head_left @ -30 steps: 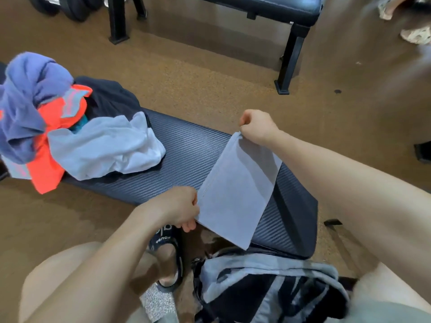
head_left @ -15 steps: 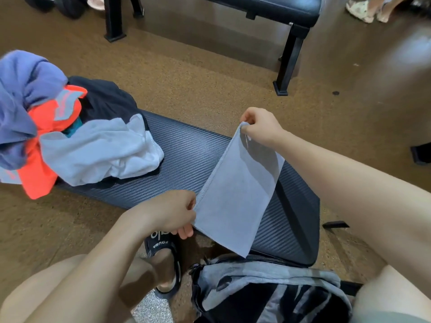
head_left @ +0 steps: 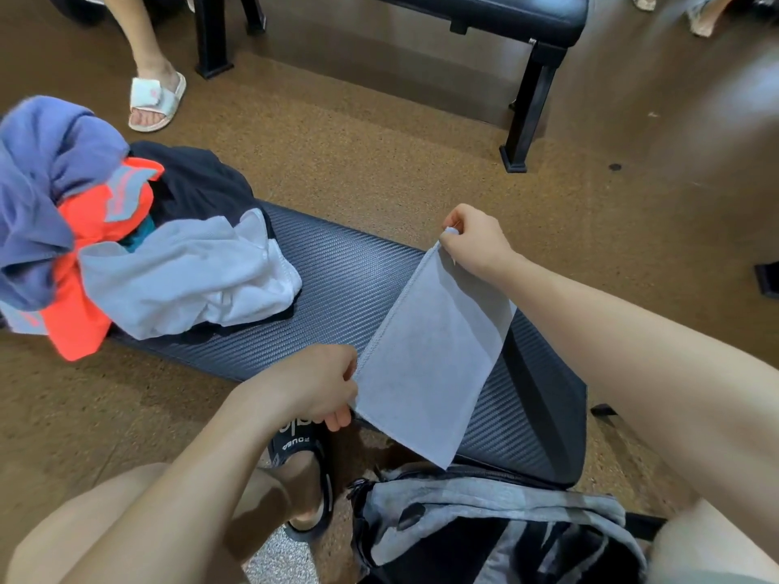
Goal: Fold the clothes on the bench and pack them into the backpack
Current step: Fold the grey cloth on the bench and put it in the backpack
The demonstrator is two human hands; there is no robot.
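**Grey cloth stretched between two hands above the counter, backpack waiting below**

The left hand (head_left: 314, 387) pinches the near corner of a pale grey cloth (head_left: 425, 364), fingers curled round its hemmed edge, while the right hand (head_left: 474, 240) pinches the far corner between thumb and fingertips. The stitched edge runs taut between them, slanting from near-left to far-right, and that line is the cloth's held axis; the rest of the panel hangs down and toward the person, its free lower corner dangling just above the grey-and-black backpack (head_left: 497, 528) on the floor. The cloth looks already folded at least once. The next fold likely turns on bringing one pinched corner to the other along that edge, and the left hand sits nearer the body. Under the cloth lies the dark ribbed counter (head_left: 337, 280). Farther along it, well apart from both hands, sits the unfolded pile: a white-and-grey garment (head_left: 185, 280), an orange one (head_left: 101, 212), a blue one (head_left: 46, 179) and a dark one (head_left: 198, 183). Beyond, a sandalled foot (head_left: 154, 101) stands on the brown floor beside a black bench (head_left: 506, 14).
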